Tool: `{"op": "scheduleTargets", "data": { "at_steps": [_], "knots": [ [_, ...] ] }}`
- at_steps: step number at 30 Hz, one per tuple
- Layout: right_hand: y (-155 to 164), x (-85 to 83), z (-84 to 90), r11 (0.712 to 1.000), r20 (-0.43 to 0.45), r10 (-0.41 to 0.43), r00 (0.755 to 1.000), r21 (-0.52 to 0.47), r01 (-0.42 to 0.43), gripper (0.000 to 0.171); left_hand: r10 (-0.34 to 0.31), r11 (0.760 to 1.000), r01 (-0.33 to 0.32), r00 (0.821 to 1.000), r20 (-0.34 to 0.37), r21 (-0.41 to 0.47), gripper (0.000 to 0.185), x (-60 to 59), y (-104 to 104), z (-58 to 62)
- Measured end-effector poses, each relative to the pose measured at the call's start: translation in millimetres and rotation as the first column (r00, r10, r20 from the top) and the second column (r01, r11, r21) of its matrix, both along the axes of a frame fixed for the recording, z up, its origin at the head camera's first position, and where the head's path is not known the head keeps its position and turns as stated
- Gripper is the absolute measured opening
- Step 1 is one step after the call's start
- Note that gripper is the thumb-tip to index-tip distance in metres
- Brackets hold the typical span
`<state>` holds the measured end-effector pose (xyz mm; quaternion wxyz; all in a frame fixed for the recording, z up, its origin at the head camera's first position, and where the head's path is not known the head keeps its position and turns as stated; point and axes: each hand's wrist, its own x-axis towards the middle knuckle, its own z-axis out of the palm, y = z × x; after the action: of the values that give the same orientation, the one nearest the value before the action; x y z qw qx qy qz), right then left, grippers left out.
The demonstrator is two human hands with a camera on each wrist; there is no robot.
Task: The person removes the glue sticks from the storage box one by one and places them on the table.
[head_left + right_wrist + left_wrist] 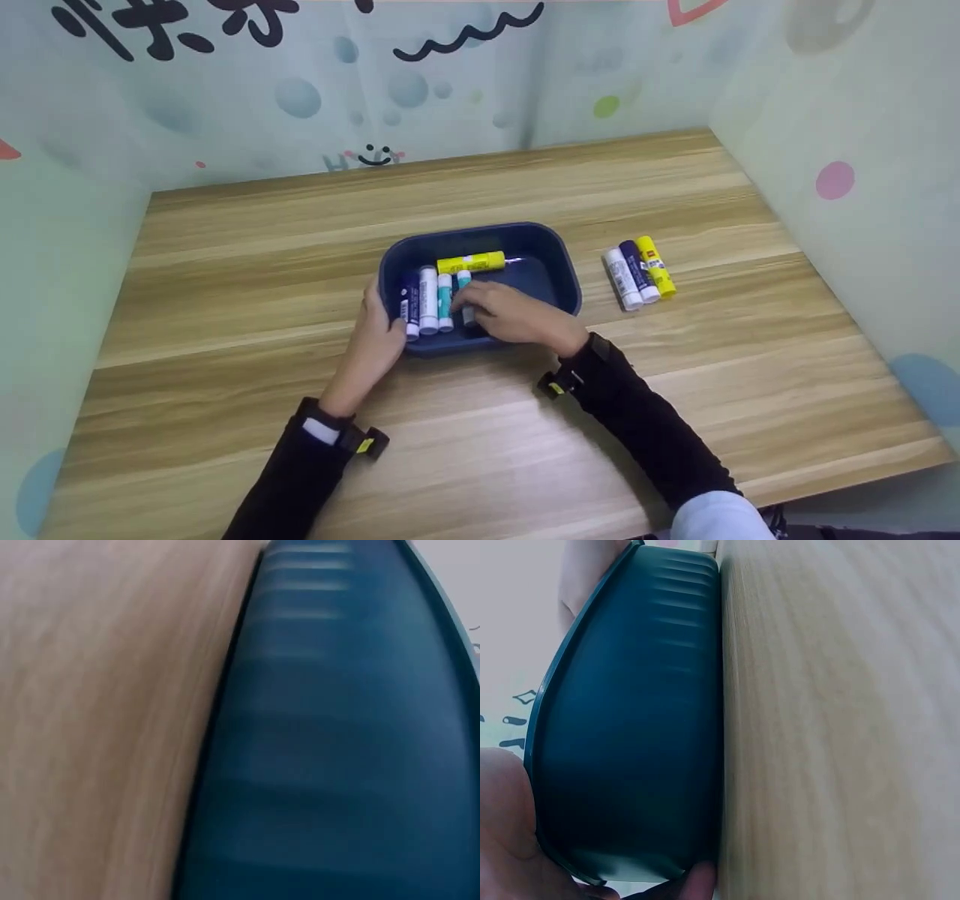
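A dark blue plastic basin (551,244) stands on the table with several glue sticks in it. My left hand (379,330) grips its left rim, thumb over the edge; in the left wrist view the hand (506,817) lies against the basin's outer wall (630,727). Reaching over the front rim, my right hand (514,310) pinches a teal-and-white glue stick (465,279), partly hidden by the fingers. Left of it lie a teal glue stick (445,304), a white one (428,300) and a dark purple one (411,309). Behind them a yellow glue stick (471,262) lies crosswise.
On the table right of the basin, a white glue stick (623,279), a dark purple one (640,271) and a yellow one (656,267) lie side by side. The wooden table (262,285) meets printed wall panels (450,105) at the back and sides.
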<state>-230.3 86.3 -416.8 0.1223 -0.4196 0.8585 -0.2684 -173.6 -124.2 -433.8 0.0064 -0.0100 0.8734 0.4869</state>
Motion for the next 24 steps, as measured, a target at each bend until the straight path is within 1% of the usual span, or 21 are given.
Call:
{"op": "scheduleTargets", "data": {
  "at_steps": [4, 6, 9, 12, 15, 17, 21, 24],
  "knots": [
    [-0.3, -0.8, -0.4, 0.997, 0.036, -0.066, 0.997, 0.027, 0.066, 0.033, 0.012, 1.000, -0.012, 1.000, 0.021, -0.010, 0.072, 0.9, 0.0, 0.4],
    [0.2, -0.5, 0.9, 0.989, 0.058, -0.138, 0.989, 0.059, 0.135, 0.036, 0.014, 1.000, -0.014, 1.000, 0.025, -0.014, 0.072, 0.8, 0.1, 0.4],
    [1.6, -0.2, 2.7, 0.961, 0.089, -0.261, 0.961, 0.118, 0.250, 0.037, 0.014, 1.000, -0.013, 1.000, 0.026, -0.018, 0.073, 0.6, 0.5, 0.3],
    [3.3, -0.1, 4.0, 0.926, 0.100, -0.352, 0.931, 0.180, 0.331, 0.034, 0.012, 1.000, -0.012, 1.000, 0.018, -0.023, 0.073, 0.3, 0.9, -0.1],
    [4.8, 0.0, 4.8, 0.905, 0.076, -0.389, 0.918, 0.216, 0.366, 0.030, 0.006, 1.000, -0.006, 1.000, 0.013, -0.023, 0.073, -0.2, 0.9, -0.8],
    [5.4, 0.0, 5.0, 0.897, 0.062, -0.401, 0.914, 0.230, 0.378, 0.028, 0.005, 1.000, -0.004, 1.000, 0.013, -0.021, 0.073, -0.6, 0.9, -1.0],
    [5.0, -0.3, 5.0, 0.894, 0.047, -0.404, 0.913, 0.232, 0.384, 0.023, 0.002, 1.000, -0.002, 1.000, 0.016, -0.012, 0.073, -1.0, 0.8, -1.4],
    [4.7, -0.4, 5.3, 0.897, 0.015, -0.398, 0.917, 0.215, 0.386, 0.022, 0.003, 1.000, -0.003, 1.000, -0.002, -0.005, 0.073, -1.0, 0.7, -1.6]
  ]
}}
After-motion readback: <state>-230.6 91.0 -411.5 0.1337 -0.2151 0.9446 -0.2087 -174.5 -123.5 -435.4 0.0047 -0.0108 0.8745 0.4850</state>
